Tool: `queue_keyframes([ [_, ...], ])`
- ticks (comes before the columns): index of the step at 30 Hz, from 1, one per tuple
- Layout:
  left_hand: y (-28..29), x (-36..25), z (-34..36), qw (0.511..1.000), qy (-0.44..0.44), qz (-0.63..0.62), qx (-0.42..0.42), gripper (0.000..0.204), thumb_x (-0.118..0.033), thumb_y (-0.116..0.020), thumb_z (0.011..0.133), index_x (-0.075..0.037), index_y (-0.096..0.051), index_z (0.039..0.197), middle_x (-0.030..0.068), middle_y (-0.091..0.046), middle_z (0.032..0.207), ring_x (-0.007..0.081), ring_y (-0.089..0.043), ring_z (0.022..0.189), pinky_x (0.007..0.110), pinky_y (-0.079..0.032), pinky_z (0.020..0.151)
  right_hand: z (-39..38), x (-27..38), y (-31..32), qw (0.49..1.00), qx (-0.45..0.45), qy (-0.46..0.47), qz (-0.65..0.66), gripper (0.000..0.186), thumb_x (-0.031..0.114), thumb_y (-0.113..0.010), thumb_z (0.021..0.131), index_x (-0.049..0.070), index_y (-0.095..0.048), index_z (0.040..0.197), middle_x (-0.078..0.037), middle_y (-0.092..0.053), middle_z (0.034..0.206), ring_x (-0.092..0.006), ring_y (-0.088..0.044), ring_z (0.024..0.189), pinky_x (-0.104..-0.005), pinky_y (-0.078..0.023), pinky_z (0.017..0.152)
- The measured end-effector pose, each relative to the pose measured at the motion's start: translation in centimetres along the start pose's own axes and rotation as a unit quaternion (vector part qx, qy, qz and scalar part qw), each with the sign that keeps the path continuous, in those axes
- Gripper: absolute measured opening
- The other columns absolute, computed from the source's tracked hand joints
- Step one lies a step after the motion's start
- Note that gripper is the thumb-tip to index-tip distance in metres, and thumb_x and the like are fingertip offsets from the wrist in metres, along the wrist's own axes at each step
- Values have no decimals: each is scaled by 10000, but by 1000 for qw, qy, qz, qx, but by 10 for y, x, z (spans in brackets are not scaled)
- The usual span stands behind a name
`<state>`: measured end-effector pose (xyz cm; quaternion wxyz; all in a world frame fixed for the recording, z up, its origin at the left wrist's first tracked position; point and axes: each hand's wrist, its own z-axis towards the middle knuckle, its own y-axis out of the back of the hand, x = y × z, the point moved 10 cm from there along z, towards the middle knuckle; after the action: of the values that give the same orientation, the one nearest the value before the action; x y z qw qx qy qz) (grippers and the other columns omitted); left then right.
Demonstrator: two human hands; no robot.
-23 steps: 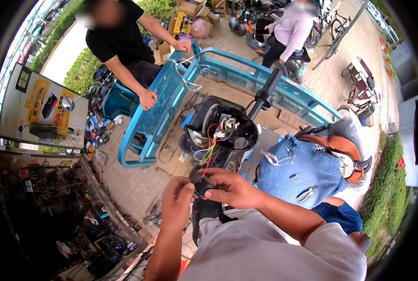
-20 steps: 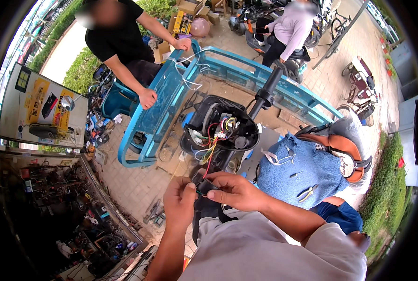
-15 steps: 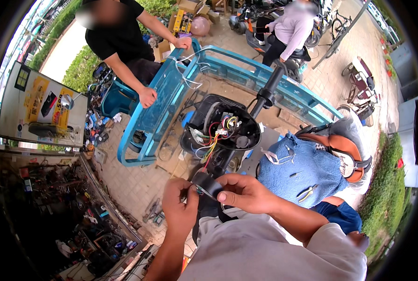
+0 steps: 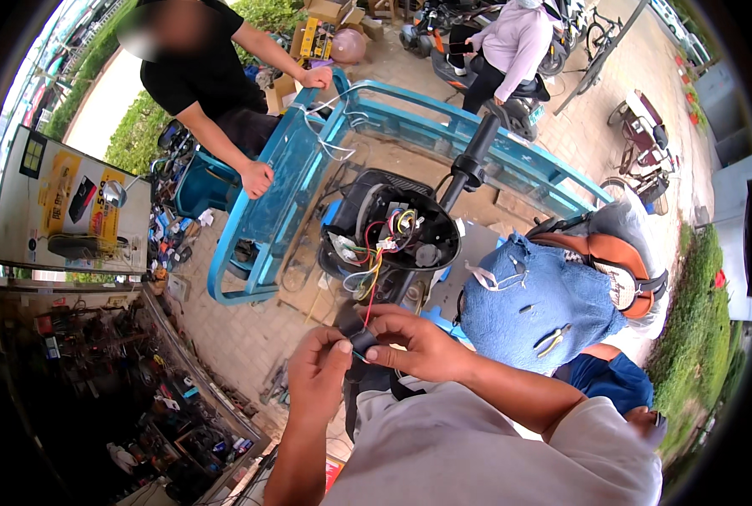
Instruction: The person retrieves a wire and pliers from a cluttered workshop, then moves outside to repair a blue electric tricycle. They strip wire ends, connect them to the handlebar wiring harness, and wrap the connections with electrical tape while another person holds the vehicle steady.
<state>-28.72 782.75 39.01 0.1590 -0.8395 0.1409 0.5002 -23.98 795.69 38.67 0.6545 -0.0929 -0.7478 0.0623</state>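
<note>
A roll of black tape (image 4: 364, 341) sits between my two hands, with a red wire (image 4: 371, 305) running down to it from the opened handlebar housing (image 4: 433, 240). My left hand (image 4: 317, 367) is closed in a pinch at the roll's left side, on wire ends partly hidden by the fingers. From the other side, my right hand (image 4: 414, 344) grips the roll between thumb and fingers. Inside the black housing a bundle of coloured wires (image 4: 388, 240) with white connectors lies exposed. A black handlebar grip (image 4: 477, 152) extends beyond it.
Beyond the housing is a blue metal cargo frame (image 4: 249, 240), held by a person in black (image 4: 199, 84). On the right, a blue cloth (image 4: 528, 308) carries pliers (image 4: 553, 340) beside a brown seat (image 4: 625, 274). A person in blue (image 4: 616, 384) is at lower right; another sits farther back.
My right hand and the tape roll have shifted slightly left and turned, closer to my left hand. The whole view has moved a little. The far person's grip on the blue frame is unchanged.
</note>
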Motion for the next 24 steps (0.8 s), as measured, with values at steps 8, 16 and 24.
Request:
queue_keyframes([
  [8, -10, -32, -10, 953, -218, 202, -58, 119, 9, -617, 835, -1, -547, 930, 51, -547, 843, 103, -504, 668, 213, -412, 589, -25, 22, 2, 991, 67, -108, -50, 293, 190, -638, 901, -29, -542, 1070, -80, -568, 965, -111, -546, 832, -261, -451, 723],
  [16, -34, -51, -27, 880, -324, 348, -16, 143, 24, -639, 789, -3, -555, 902, 137, -548, 878, 215, -552, 688, 274, -448, 577, -4, 9, 12, 986, -108, -98, 86, 279, 195, -689, 864, 1, -515, 965, -22, -556, 780, -61, -496, 699, -240, -443, 611],
  [24, -27, -49, -8, 908, -192, 366, 66, 76, -75, -549, 890, -3, -548, 916, 90, -525, 784, 181, -516, 690, 333, -436, 589, -6, -4, -6, 998, -1, 42, 43, 284, 200, -600, 893, -30, -533, 1046, -171, -404, 1311, -257, -511, 1091, -316, -437, 878],
])
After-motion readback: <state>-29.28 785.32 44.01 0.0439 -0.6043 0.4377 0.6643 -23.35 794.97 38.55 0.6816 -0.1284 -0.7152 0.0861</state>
